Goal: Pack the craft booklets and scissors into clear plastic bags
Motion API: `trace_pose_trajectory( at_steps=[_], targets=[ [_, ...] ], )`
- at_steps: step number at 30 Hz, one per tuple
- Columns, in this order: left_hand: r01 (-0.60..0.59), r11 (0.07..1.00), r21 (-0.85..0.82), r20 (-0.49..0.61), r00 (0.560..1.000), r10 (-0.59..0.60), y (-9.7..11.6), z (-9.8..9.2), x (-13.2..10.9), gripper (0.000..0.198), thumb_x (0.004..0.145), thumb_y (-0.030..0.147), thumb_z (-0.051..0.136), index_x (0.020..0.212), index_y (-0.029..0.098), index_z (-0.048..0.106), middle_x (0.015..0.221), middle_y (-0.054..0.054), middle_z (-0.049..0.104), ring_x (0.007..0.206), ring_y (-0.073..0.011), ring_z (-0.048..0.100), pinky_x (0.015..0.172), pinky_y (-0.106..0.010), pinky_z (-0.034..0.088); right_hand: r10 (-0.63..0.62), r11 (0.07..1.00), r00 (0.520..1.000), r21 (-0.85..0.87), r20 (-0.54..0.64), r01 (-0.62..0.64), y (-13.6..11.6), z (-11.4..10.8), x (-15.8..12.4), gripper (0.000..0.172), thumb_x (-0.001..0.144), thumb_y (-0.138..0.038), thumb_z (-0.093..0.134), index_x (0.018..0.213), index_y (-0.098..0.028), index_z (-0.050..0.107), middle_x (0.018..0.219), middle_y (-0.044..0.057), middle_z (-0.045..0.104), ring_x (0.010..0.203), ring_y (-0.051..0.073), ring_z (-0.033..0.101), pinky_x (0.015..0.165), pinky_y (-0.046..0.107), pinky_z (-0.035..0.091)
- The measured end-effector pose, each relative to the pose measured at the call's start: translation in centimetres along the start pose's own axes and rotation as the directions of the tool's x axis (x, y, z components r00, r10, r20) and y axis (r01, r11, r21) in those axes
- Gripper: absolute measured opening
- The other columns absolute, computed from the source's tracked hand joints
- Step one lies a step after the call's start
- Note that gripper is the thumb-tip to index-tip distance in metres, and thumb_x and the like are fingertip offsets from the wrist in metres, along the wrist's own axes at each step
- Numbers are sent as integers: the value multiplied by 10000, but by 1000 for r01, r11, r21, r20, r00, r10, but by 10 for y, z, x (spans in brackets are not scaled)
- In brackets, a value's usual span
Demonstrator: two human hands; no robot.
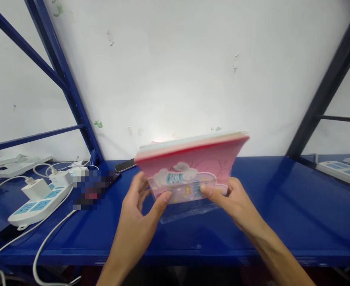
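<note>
Raised over the blue tabletop is a stack of thin notebooks [205,157], its front cover pink with a white cartoon animal in blue stripes. Clear plastic film [187,210] surrounds the lower part and hangs below it. My left hand [142,206] grips the lower left corner, thumb on the cover and fingers at the side. On the lower right, my right hand [231,200] pinches the stack, its thumb pressed on the cover and its fingers mostly hidden behind. The upper edge looks slightly blurred, and the cover bends there.
A white power strip [40,202] with plugged-in chargers and loose cables lies at left. Near it are a phone [124,165] and a partly pixelated dark device [112,180]. Another power strip [342,171] is at right. Blue posts [64,79] and a white wall [175,71] bound the tabletop [282,210].
</note>
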State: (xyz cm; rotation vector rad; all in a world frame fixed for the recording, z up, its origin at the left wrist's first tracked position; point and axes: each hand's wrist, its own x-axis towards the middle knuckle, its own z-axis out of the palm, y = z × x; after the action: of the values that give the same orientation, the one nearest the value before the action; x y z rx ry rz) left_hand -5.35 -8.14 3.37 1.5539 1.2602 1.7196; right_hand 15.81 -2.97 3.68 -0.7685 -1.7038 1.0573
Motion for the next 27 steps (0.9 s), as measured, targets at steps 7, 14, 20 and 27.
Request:
trace_pose_trajectory(
  at_steps=[7, 14, 20, 27],
  targets=[
    [177, 970, -167, 133, 979, -156, 1, -2, 2, 399, 891, 437, 724, 1217, 207, 737, 1143, -83, 790, 991, -268, 748, 807, -312, 602, 139, 977, 989, 154, 53, -146, 8, -1, 0, 356, 838, -509, 776, 1079, -248, 793, 1033, 66, 795, 945, 268, 743, 758, 338, 605],
    [210, 941, -265, 103, 977, -189, -16, 5, 5, 423, 894, 429, 725, 1264, 223, 714, 1188, -80, 775, 1070, -264, 720, 837, -300, 579, 28, 999, 994, 41, 108, -32, 3, -1, 9, 437, 873, -452, 752, 1278, -290, 714, 1282, 67, 732, 1160, 298, 687, 986, 455, 562],
    [278, 897, -342, 63, 960, -273, -27, 4, 9, 501, 858, 439, 763, 1278, 176, 691, 1225, -112, 754, 1121, -285, 695, 910, -343, 558, 229, 877, 950, -469, 210, -107, 25, -75, 7, 619, 852, -557, 724, 1404, -306, 599, 1354, 84, 680, 1214, 295, 641, 1051, 447, 506],
    [320, 874, -364, 75, 946, -315, -41, 8, 10, 446, 854, 391, 758, 1221, 146, 690, 1140, -104, 775, 1050, -273, 714, 876, -337, 553, 415, 510, 910, -824, -13, -245, 90, -149, 1, 510, 706, -671, 765, 908, -204, 766, 847, 82, 734, 750, 272, 693, 668, 391, 546]
  ],
)
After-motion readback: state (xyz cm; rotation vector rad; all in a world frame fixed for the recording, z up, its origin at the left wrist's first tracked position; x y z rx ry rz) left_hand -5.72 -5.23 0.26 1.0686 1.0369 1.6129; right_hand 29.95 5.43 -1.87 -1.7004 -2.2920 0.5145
